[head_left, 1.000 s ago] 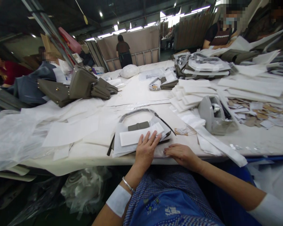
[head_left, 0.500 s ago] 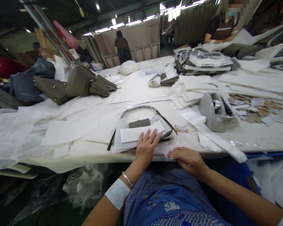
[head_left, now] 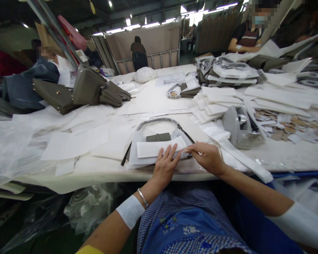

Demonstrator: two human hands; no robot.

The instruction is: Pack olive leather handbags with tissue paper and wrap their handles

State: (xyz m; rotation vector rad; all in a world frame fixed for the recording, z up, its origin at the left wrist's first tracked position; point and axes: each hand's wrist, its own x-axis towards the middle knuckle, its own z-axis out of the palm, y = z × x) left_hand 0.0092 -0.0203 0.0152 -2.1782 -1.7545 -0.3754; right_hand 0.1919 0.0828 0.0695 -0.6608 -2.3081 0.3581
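A handbag [head_left: 158, 137] in dark olive lies on the table edge in front of me, partly covered by a white sheet [head_left: 142, 161]. Its handle [head_left: 159, 121] is wrapped in clear plastic and arches away from me. My left hand [head_left: 165, 165] rests with fingers spread on a white padding strip [head_left: 151, 149] laid across the bag. Close beside it, my right hand [head_left: 205, 155] pinches at the bag's right side, fingertips together. What those fingertips hold is too small to make out.
A grey tape dispenser [head_left: 235, 128] stands to the right, near white strips [head_left: 246, 157] and scattered paper tags [head_left: 294, 127]. Olive bags [head_left: 87, 88] lie at the left behind loose white sheets [head_left: 76, 143]. Wrapped bags [head_left: 228, 70] are piled at the back right. Co-workers are beyond.
My right hand has moved up and left from the table edge to the bag's right side, beside my left fingertips. My left hand stays on the padding strip.
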